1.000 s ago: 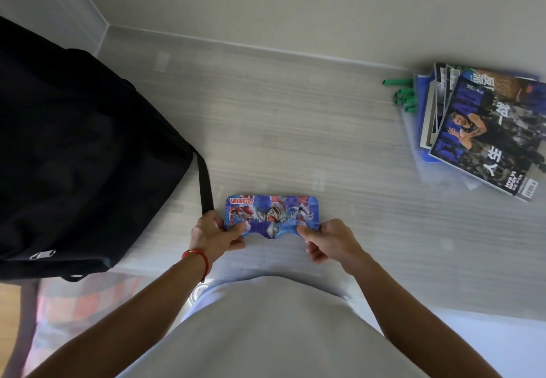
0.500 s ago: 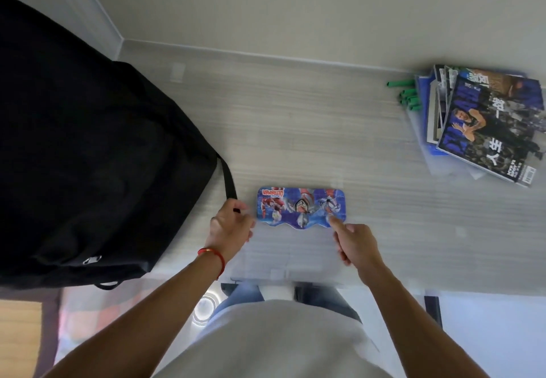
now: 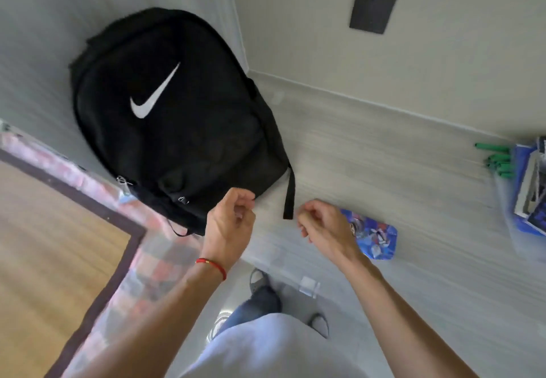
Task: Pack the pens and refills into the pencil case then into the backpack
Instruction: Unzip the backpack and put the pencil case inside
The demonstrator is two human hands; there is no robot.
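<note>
A black backpack [image 3: 174, 117] with a white swoosh leans against the left wall on the grey table, its zippers closed and a strap hanging at its right. The blue printed pencil case [image 3: 376, 237] lies flat on the table, lid closed, partly hidden behind my right hand. My left hand [image 3: 232, 224], with a red string at the wrist, hovers just below the backpack's lower edge, fingers loosely curled and holding nothing. My right hand [image 3: 323, 228] hovers beside the strap, left of the case, fingers also loosely curled and empty.
Green pens [image 3: 497, 159] lie beside a stack of magazines [image 3: 531, 188] at the table's right edge. A dark plate [image 3: 373, 8] is on the back wall. A checked cloth [image 3: 147, 262] and wooden floor lie left, below the table.
Both hands let go of the pencil case and rose toward the backpack. The view swung left and up, bringing the whole backpack into sight.
</note>
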